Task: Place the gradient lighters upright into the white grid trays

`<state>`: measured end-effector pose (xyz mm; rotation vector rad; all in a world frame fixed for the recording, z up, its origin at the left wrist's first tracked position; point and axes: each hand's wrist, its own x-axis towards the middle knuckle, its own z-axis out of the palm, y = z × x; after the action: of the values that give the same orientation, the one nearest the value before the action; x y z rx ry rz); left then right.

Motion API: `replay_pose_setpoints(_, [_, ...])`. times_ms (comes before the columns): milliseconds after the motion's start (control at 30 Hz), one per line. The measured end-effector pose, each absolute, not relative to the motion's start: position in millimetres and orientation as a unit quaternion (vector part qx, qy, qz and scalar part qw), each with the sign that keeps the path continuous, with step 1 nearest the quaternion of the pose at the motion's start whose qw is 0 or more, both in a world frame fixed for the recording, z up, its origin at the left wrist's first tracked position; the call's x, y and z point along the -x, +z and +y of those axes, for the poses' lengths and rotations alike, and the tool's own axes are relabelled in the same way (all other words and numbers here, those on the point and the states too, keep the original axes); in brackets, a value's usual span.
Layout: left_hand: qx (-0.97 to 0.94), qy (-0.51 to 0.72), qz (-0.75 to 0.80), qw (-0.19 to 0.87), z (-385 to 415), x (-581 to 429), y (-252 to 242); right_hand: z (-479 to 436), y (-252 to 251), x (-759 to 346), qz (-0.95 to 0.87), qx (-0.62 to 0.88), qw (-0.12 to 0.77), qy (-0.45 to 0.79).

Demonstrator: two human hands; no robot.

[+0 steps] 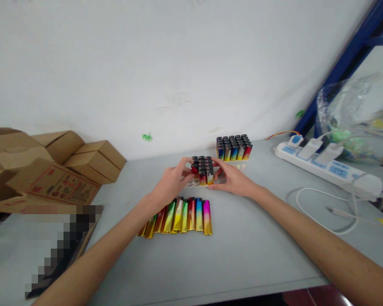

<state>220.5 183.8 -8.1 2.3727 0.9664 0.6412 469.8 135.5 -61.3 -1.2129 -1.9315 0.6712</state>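
Between my two hands stands a small upright cluster of lighters, black-topped with shiny coloured bodies. My left hand curls its fingers and thumb round the left side of the cluster. From the right, my right hand presses against the opposite side with bent fingers and thumb. Nearer to me, a row of loose lighters in green, red, blue, pink and gold lies flat on the table, partly behind my left forearm. A larger upright block of lighters stands against the wall.
Brown cardboard boxes and an open carton sit at the left. On the right lies a white power strip with plugged-in chargers and a loose white cable. A clear plastic bag is by the blue frame.
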Motion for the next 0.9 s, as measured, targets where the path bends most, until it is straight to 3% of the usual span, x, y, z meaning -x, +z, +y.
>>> replay_pose_setpoints(333, [-0.909, 0.286, 0.304, 0.010, 144.7, -202.4, 0.0, 135.5, -62.0, -469.7, -0.755, 0.467, 0.376, 0.265])
replay_pose_setpoints(567, [-0.922, 0.263, 0.284, -0.005, 155.8, -210.9, -11.3, 135.9, -63.8, -470.2, -0.754, 0.466, 0.379, 0.267])
replay_pose_setpoints(800, [-0.926, 0.284, 0.247, 0.008, 116.8, -207.0, 10.6, 136.9, -63.7, -469.3, -0.751, 0.471, 0.379, 0.266])
replay_pose_setpoints(900, [-0.961, 0.194, 0.191, 0.055, 97.4, -204.5, 10.1, 137.3, -64.6, -469.5, -0.751, 0.475, 0.378, 0.259])
